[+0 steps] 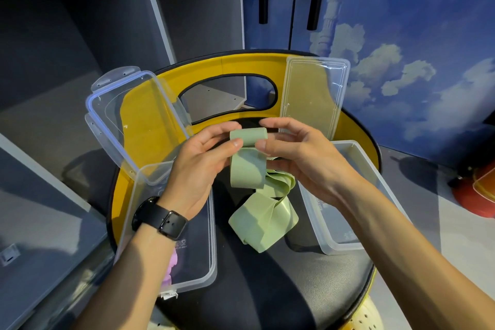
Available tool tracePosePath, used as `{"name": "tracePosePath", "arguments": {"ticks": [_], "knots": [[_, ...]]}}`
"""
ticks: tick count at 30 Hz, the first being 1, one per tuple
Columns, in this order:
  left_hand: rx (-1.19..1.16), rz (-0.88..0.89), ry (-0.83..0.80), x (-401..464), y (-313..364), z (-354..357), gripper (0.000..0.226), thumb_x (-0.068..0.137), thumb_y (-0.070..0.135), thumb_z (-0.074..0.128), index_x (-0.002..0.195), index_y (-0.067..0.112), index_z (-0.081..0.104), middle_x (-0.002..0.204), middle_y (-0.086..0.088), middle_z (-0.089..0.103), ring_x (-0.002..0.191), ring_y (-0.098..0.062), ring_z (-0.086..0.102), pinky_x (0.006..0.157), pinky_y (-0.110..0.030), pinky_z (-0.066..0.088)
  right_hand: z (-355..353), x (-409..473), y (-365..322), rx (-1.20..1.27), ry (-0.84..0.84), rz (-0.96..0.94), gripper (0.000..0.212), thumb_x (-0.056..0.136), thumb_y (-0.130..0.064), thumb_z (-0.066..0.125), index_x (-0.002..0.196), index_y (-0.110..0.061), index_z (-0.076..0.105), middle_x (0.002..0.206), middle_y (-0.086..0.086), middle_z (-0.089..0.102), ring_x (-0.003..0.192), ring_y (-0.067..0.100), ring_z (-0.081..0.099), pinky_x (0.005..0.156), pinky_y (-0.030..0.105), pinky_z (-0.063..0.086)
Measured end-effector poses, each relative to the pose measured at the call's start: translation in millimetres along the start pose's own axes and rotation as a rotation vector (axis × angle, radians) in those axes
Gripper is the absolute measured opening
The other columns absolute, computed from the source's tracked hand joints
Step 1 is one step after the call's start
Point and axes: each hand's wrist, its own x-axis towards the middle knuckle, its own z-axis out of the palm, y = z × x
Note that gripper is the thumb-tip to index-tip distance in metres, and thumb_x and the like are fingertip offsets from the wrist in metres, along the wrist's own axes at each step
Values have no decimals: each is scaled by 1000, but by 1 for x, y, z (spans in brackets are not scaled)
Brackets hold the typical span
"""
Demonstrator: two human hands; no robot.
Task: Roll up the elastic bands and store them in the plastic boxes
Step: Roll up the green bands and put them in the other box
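Pale green flat elastic band [250, 169], partly rolled at centre frame, is pinched by the fingers of the left hand [199, 166] and right hand [300, 158] between two clear plastic boxes.

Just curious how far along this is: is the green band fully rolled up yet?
No, only partly. Both hands pinch a small roll at the top of the green band, while the rest hangs loose and crumpled on the seat.

Open boxes [171, 228] [345, 195] left and right on chair seat [267, 289]; band [257, 195] between; lids [134, 120] [313, 94] behind.
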Motion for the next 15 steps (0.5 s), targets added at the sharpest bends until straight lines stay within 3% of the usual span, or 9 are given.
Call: {"name": "tracePosePath", "arguments": {"ticks": [4, 9, 12, 15], "knots": [[5, 10, -14, 0, 0, -2, 26, 86, 0, 61, 104, 18, 67, 112, -1, 70, 102, -15, 67, 86, -28, 56, -1, 0, 2, -21, -2, 46, 23, 89, -18, 66, 110, -8, 67, 93, 9, 71, 82, 19, 69, 75, 30, 59], [-29, -18, -50, 2, 2, -3, 33, 88, 7, 59, 117, 22, 62, 121, 2, 67, 108, -13, 66, 82, -27, 56, -3, 1, 2, 3, 2, 21, 25, 87, -6, 66, 113, -6, 67, 92, 9, 70, 80, 18, 66, 73, 26, 58], [17, -63, -27, 1, 1, -3, 33, 89, 22, 60, 122, 24, 60, 113, 0, 71, 100, -15, 69, 73, -26, 56, -4, 1, 3, 31, -12, 14, 27, 87, 1, 64, 112, -9, 67, 85, 2, 72, 77, 13, 69, 68, 23, 57], [62, -79, 3, 0, 1, -2, 28, 90, 23, 60, 118, 23, 62, 104, 0, 74, 91, -15, 72, 69, -25, 56, -5, 2, 4, 28, -20, 2, 31, 85, 4, 64, 113, -10, 67, 89, 4, 73, 85, 16, 70, 77, 26, 58]]}}
